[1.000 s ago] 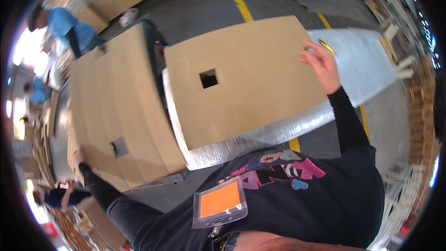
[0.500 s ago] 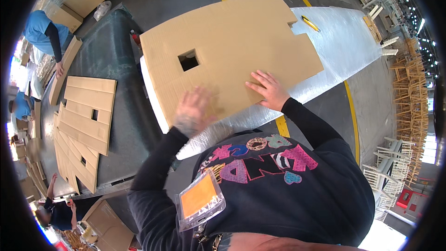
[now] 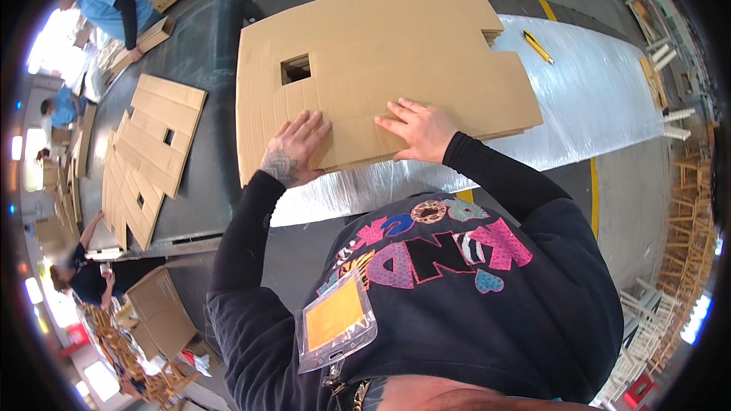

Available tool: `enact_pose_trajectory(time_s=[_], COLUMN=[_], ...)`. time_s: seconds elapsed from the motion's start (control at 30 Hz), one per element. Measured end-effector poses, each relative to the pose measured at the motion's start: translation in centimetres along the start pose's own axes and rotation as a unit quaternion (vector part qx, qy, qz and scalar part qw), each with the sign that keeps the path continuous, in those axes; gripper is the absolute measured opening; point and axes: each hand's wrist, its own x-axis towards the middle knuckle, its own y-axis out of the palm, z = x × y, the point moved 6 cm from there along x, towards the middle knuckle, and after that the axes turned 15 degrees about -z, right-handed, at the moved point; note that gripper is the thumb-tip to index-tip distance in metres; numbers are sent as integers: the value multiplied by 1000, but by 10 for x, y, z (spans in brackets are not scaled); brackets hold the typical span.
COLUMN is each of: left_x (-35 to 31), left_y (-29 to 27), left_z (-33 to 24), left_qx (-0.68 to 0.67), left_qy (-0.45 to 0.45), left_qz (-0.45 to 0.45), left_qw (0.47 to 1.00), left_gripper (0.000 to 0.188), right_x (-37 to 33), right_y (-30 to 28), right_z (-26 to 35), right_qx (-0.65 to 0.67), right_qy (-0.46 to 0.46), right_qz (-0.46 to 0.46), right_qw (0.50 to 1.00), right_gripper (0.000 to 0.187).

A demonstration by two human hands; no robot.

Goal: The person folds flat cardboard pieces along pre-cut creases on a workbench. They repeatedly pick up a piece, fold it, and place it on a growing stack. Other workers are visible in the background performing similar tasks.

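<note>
A stack of brown cardboard sheets (image 3: pixel 396 53) lies in front of me, with a square cut-out at its left and a notch in its right edge. My left hand (image 3: pixel 295 146) rests on the top sheet at the near left edge, fingers stretched out. Further right along the same edge, my right hand (image 3: pixel 417 131) lies flat with fingers spread. Neither hand grips anything. Under the cardboard is a table wrapped in shiny clear film (image 3: pixel 586 91). On that film, beyond the notch, lies a yellow utility knife (image 3: pixel 538 46).
To the left stands a dark conveyor-like table (image 3: pixel 205 46) carrying slotted cardboard pieces (image 3: pixel 169 125). A co-worker in a blue shirt (image 3: pixel 106 6) touches a long cardboard piece at its far side. Another person (image 3: pixel 85 278) stands lower left, beside a large carton (image 3: pixel 160 312). Wooden chair frames (image 3: pixel 689 228) line the right.
My left hand, blurred before, now rests still on the near edge. The top sheet has shifted and lines up more closely with the stack beneath. My view has turned slightly.
</note>
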Motion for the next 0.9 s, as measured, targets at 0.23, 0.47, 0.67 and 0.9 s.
enact_pose_trajectory(time_s=[0.23,0.47,0.67,0.9], left_x=[23,26,-20,-48], left_y=[-62,-84,-19,23], left_z=[6,-5,-58,-84], left_qx=[-37,-18,141,158], left_qy=[-33,-7,-67,5], left_qz=[9,-110,-190,-235], left_qw=[999,994,969,959], left_gripper=[86,72,44,42], right_x=[18,18,-32,-75], right_y=[-53,-80,-45,-9], right_z=[-3,-8,28,39], right_qx=[1,-99,-89,-63], right_qy=[-36,8,-7,74], right_qz=[-60,-124,-173,-129], right_qw=[998,987,981,987], right_gripper=[72,51,48,51])
